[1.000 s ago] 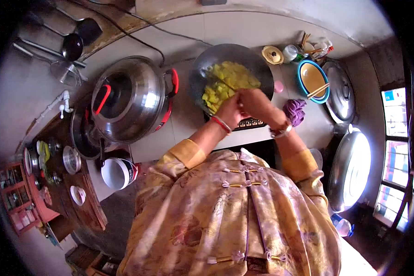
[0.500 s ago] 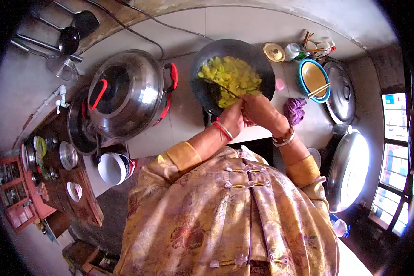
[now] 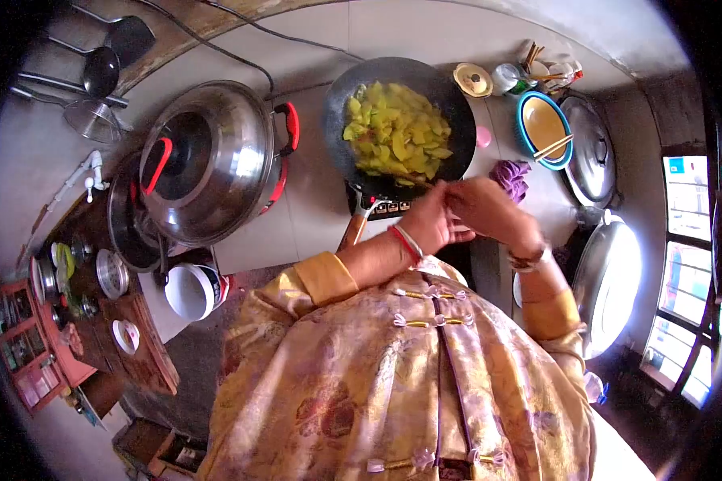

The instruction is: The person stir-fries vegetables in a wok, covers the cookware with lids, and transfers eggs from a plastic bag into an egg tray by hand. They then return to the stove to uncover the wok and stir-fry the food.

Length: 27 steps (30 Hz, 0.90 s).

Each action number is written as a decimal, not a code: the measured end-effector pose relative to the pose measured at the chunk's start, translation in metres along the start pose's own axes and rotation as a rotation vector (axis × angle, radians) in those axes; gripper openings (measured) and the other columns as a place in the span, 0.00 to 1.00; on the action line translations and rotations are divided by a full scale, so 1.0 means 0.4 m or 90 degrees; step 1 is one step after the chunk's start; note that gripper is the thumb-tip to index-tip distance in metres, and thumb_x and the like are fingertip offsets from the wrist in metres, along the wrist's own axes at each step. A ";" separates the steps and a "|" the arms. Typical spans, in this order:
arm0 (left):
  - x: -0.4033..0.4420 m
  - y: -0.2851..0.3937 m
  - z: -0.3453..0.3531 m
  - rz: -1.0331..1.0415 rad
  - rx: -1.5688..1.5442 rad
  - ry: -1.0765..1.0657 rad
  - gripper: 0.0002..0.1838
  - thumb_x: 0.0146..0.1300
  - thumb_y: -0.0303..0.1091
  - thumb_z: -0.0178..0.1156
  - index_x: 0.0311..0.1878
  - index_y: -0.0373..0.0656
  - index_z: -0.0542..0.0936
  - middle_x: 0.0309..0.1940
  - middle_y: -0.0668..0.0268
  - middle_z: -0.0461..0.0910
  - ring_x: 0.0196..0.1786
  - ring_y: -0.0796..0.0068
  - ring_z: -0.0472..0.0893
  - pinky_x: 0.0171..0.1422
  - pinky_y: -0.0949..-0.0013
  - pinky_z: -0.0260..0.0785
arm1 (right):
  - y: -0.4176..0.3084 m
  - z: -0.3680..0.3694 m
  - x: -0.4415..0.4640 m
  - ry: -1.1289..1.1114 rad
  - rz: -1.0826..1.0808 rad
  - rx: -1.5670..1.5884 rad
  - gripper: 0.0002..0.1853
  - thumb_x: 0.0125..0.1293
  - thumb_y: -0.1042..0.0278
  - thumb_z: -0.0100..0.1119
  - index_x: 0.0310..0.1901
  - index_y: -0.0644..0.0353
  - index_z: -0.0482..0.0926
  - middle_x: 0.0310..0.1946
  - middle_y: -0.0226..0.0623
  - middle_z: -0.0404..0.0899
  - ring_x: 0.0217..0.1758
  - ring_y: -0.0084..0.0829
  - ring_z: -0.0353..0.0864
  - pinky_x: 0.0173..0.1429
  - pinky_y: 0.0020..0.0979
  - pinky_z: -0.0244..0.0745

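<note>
Sliced green-yellow vegetable pieces [image 3: 397,132] lie heaped in a dark wok [image 3: 341,156] on a cooker [image 3: 393,207]. The wok's wooden handle [image 3: 353,230] points toward me, and neither hand is on it. My left hand [image 3: 430,220], with a red and a pale band at its wrist, is just off the wok's near rim. My right hand [image 3: 489,210] meets it from the right, fingers curled at the left fingertips. Both hands look closed. Whatever lies between them, if anything, is hidden.
A big lidded steel pot [image 3: 225,164] with red handles stands left of the wok. To the right are a purple cloth [image 3: 509,178], a small lidded pot [image 3: 473,80] and a blue-rimmed bowl [image 3: 545,132] with chopsticks [image 3: 553,147] across it. A white bucket [image 3: 188,293] stands lower left.
Both hands have drawn back from over the wok toward me, the right one also moving right. The thin dark stick that reached from them into the vegetables no longer shows clearly.
</note>
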<state>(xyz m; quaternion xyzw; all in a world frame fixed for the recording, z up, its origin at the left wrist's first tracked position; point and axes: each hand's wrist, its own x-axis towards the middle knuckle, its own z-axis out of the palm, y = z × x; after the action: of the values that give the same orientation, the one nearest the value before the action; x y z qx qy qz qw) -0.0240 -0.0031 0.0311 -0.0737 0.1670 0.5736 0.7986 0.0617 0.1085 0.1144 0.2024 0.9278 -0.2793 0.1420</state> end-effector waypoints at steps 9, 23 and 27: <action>0.097 0.015 0.009 0.076 -0.034 -0.005 0.25 0.72 0.53 0.42 0.57 0.42 0.72 0.55 0.59 0.76 0.59 0.62 0.75 0.68 0.54 0.62 | -0.026 -0.013 -0.045 0.173 0.037 0.007 0.09 0.61 0.69 0.53 0.38 0.61 0.80 0.31 0.50 0.80 0.35 0.50 0.81 0.37 0.43 0.75; 0.125 0.052 -0.029 0.020 0.134 0.059 0.27 0.73 0.52 0.38 0.58 0.39 0.71 0.57 0.59 0.75 0.62 0.64 0.73 0.71 0.57 0.58 | 0.029 0.061 -0.018 0.247 0.075 -0.099 0.06 0.59 0.69 0.55 0.36 0.54 0.81 0.28 0.43 0.82 0.33 0.45 0.83 0.34 0.42 0.78; 0.130 0.025 0.099 -0.004 0.116 -0.015 0.22 0.72 0.54 0.39 0.44 0.48 0.76 0.39 0.64 0.81 0.43 0.65 0.80 0.52 0.59 0.72 | 0.000 -0.073 -0.097 0.140 0.155 -0.048 0.10 0.61 0.61 0.57 0.41 0.56 0.80 0.31 0.45 0.80 0.35 0.48 0.80 0.37 0.42 0.73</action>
<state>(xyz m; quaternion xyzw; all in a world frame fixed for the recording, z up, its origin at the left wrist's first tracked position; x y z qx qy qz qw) -0.0114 0.0589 0.0506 0.0058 0.2087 0.5541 0.8059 0.0916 0.1137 0.1524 0.3371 0.9162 -0.2014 0.0797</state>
